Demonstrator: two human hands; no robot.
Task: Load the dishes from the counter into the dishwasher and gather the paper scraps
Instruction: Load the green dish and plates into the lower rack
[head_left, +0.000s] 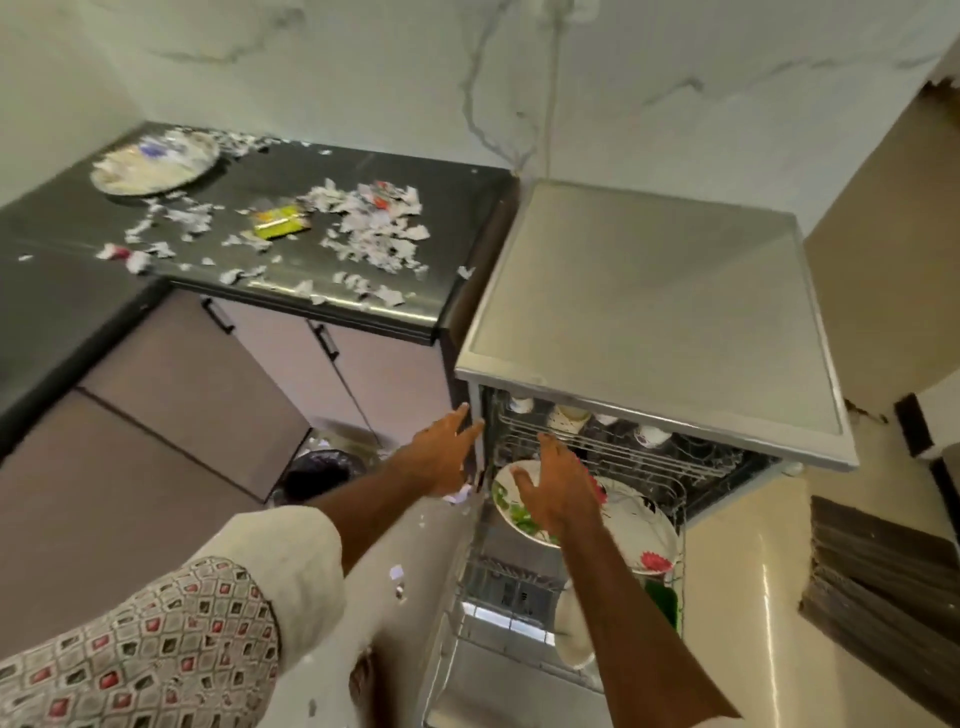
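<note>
The dishwasher (660, 322) stands open on the right, its lower rack (680, 525) pulled out with floral plates (644, 540) standing in it. Cups sit in the upper rack (613, 447). My right hand (556, 493) reaches with spread fingers over the nearest plate, just below the upper rack. My left hand (441, 457) stretches toward the dishwasher's left front edge, fingers straight. Torn paper scraps (369, 228) litter the dark counter (291, 291), and a round steel plate (156, 161) covered in scraps sits at the back left.
A yellow-green packet (280, 221) lies among the scraps. A bin with a black liner (322, 470) stands on the floor beside the lower cabinets (171, 395). A few scraps lie on the floor near the open dishwasher door (493, 691).
</note>
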